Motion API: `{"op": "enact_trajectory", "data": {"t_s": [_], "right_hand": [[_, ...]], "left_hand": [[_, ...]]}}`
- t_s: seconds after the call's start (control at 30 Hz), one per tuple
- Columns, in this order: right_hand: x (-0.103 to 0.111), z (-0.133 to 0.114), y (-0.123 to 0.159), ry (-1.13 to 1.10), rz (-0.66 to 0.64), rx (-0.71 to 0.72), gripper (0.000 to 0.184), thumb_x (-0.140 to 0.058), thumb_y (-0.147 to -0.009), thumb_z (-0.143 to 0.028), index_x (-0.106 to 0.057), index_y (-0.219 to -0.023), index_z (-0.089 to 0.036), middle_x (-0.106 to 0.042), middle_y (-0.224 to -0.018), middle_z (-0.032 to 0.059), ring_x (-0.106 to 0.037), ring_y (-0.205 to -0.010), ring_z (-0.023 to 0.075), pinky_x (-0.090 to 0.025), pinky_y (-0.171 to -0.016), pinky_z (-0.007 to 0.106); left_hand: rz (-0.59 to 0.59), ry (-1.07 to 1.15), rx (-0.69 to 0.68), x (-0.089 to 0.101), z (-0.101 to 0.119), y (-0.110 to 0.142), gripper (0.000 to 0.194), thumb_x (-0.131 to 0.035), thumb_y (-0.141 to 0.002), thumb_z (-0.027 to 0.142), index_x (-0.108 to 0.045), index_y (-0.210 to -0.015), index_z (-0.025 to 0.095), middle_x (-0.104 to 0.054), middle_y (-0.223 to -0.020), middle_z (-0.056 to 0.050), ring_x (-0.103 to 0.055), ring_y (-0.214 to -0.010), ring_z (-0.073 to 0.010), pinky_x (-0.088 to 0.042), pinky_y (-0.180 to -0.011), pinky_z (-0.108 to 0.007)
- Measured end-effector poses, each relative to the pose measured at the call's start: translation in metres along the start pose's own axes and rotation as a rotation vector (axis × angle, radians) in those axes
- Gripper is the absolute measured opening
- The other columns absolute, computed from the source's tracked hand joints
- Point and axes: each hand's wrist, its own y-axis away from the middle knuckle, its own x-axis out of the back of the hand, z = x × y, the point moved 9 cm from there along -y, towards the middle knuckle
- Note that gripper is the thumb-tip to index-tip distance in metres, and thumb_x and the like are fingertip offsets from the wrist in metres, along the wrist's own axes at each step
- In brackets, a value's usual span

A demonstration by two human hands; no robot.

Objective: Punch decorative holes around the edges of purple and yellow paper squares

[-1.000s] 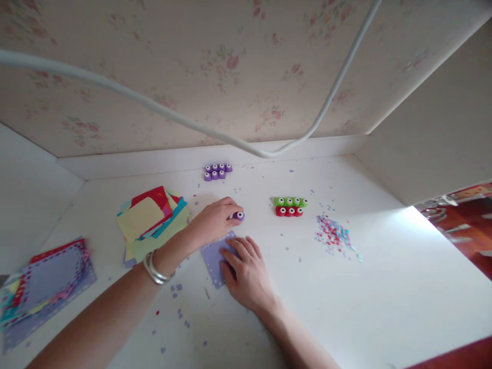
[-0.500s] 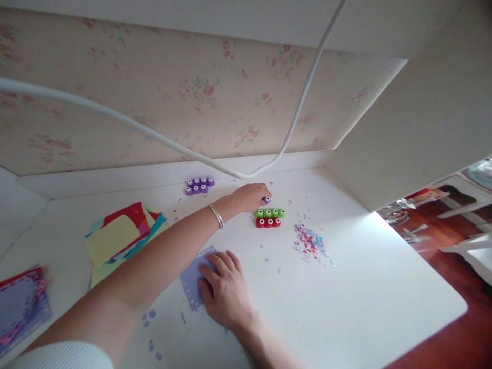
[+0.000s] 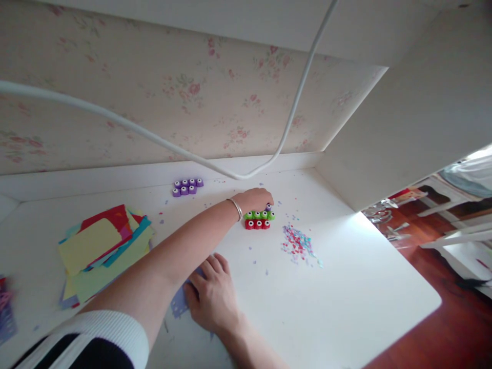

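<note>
My left hand [image 3: 254, 197] is closed on a small purple craft punch [image 3: 268, 207] with a white top, just behind the right end of a row of green craft punches [image 3: 259, 215]. Whether that punch touches the table is hard to make out. In front of the green row stands a row of red craft punches [image 3: 257, 224]. My right hand [image 3: 213, 294] lies with fingers stretched out over a light purple paper [image 3: 179, 303] with punched holes along its edge. My left forearm and right hand cover much of that sheet.
More purple craft punches [image 3: 188, 187] stand by the back ledge. Coloured paper sheets [image 3: 96, 243] are piled at left. Punched confetti [image 3: 298, 242] lies heaped right of the punches, with scattered bits elsewhere. A white cable [image 3: 238, 176] hangs ahead, above the table's back.
My left hand has carried the purple punch from above the purple sheet, rightward and away, to behind the green row. My right hand stays on the sheet. The view has shifted right.
</note>
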Motion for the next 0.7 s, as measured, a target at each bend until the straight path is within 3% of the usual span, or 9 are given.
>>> {"op": "enact_trajectory", "data": {"t_s": [0.13,0.27,0.37,0.57,0.7], "right_hand": [[0.001,0.001,0.001,-0.028,0.017,-0.005,0.017,-0.057,-0.091,-0.033,-0.066,-0.104,-0.028,-0.064,-0.122,0.0003,-0.051,-0.118,0.0206,-0.03,-0.11,0.043],[0.002,0.0,0.001,-0.037,0.019,-0.001,0.021,-0.057,-0.091,-0.033,-0.066,-0.11,-0.029,-0.064,-0.123,0.0007,-0.052,-0.119,0.0213,-0.03,-0.11,0.044],[0.003,-0.002,0.001,-0.029,0.023,0.0,0.022,-0.057,-0.091,-0.033,-0.066,-0.111,-0.029,-0.065,-0.122,0.0013,-0.053,-0.117,0.0213,-0.031,-0.11,0.044],[0.006,0.003,0.002,0.034,0.117,-0.068,0.027,-0.053,-0.093,-0.034,-0.065,-0.115,-0.026,-0.063,-0.124,0.0081,-0.053,-0.118,0.0244,-0.037,-0.106,0.045],[0.017,0.02,0.01,0.17,0.218,-0.231,0.057,-0.058,-0.087,-0.053,-0.054,-0.132,-0.02,-0.055,-0.134,0.0176,-0.047,-0.126,0.0374,-0.031,-0.105,0.06]], "left_hand": [[0.02,0.035,0.038,0.002,-0.002,0.005,0.039,-0.055,-0.083,0.013,-0.068,-0.118,0.025,-0.07,-0.12,-0.007,-0.066,-0.104,-0.02,-0.048,-0.084,-0.027],[0.104,0.051,0.108,0.014,-0.014,0.029,0.039,-0.049,-0.088,0.014,-0.066,-0.121,0.024,-0.066,-0.127,-0.004,-0.062,-0.111,-0.0167,-0.044,-0.094,-0.024],[0.174,0.024,0.219,0.026,-0.042,0.066,0.036,-0.047,-0.088,0.014,-0.067,-0.116,0.023,-0.067,-0.123,-0.004,-0.061,-0.11,-0.0183,-0.044,-0.097,-0.028],[0.288,-0.069,0.52,0.05,-0.113,0.163,0.033,-0.046,-0.087,0.011,-0.066,-0.112,0.016,-0.064,-0.119,-0.011,-0.057,-0.11,-0.0239,-0.041,-0.099,-0.036],[0.288,-0.076,0.628,0.052,-0.134,0.205,0.03,-0.056,-0.082,0.013,-0.065,-0.111,0.016,-0.065,-0.113,-0.011,-0.056,-0.107,-0.0255,-0.041,-0.096,-0.037]]}}
